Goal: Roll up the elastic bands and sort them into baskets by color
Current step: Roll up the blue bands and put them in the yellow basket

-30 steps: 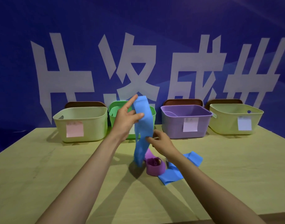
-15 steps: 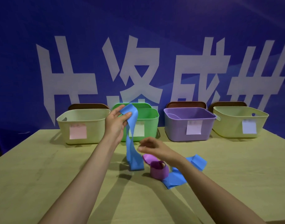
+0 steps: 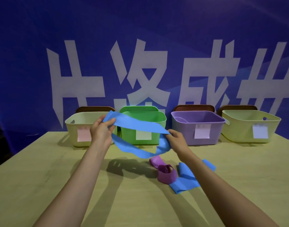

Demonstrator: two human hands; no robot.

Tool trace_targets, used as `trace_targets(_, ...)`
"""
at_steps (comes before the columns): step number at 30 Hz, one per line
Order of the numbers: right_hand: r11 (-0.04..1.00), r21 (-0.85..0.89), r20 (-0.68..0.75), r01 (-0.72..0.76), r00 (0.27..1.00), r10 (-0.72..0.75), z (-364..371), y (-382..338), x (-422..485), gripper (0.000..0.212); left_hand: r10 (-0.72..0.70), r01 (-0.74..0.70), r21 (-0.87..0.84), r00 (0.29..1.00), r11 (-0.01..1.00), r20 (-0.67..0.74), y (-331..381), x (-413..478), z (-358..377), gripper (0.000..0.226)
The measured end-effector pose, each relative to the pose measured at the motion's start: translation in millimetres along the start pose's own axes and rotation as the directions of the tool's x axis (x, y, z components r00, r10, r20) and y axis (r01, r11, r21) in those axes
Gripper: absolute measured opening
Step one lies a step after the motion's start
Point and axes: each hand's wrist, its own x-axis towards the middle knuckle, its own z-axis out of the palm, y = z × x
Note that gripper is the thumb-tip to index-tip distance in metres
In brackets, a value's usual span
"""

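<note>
**Head view.** A blue elastic band (image 3: 137,124) is held in the air between the two grips, above the tabletop (image 3: 42,177). Its long axis runs nearly side to side: the upper strand slopes down from the left grip (image 3: 100,131) to the right grip (image 3: 177,140). A second strand sags below both grips in a shallow curve, clear of the tabletop. The band is flat, wide, thin and unrolled, with a twist near the left grip.

One end is pinched between the thumb and fingers of the left grip. The fingers of the right grip are curled around the other end, where the band bunches into a fold (the exact fingertip contact there is hidden by the band).

Below the right grip, toward the camera, a purple band (image 3: 166,176) lies loosely coiled. It touches another blue band (image 3: 184,182), which is partly covered by the right forearm.

Four baskets stand in a row beyond the grips:
- a pale yellow basket (image 3: 81,122) behind the left grip
- a green basket (image 3: 130,136) between the grips, partly crossed by the held band
- a purple basket (image 3: 186,131) beyond the right grip
- a second yellow basket (image 3: 238,128) farther right

The labels on the baskets cannot be read.
</note>
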Motion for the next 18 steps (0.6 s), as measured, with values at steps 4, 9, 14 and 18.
trace_targets(4, 0.984, 0.124, 0.177, -0.125, 0.979, 0.102, -16, -16, -1, 0.022, -0.059, 0.059, -0.008, 0.998, 0.998, -0.037, -11, -4, 0, 0.044)
trace_targets(9, 0.882, 0.348, 0.377, -0.316, 0.909, 0.177, -34, -11, -5, 0.009, -0.109, 0.107, -0.037, 0.993, 0.994, -0.055, -19, -12, 7, 0.049)
trace_targets(14, 0.93, 0.26, 0.524, -0.261, 0.847, 0.091, -49, -8, -9, 0.03, -0.127, 0.123, -0.062, 0.99, 0.99, -0.058, -19, -12, 8, 0.043)
trace_targets(18, 0.865, -0.486, -0.013, 0.12, 0.989, -0.144, -49, -3, 0, 0.019, -0.093, 0.095, 0.018, 0.994, 0.995, -0.055, -21, -14, 7, 0.029)
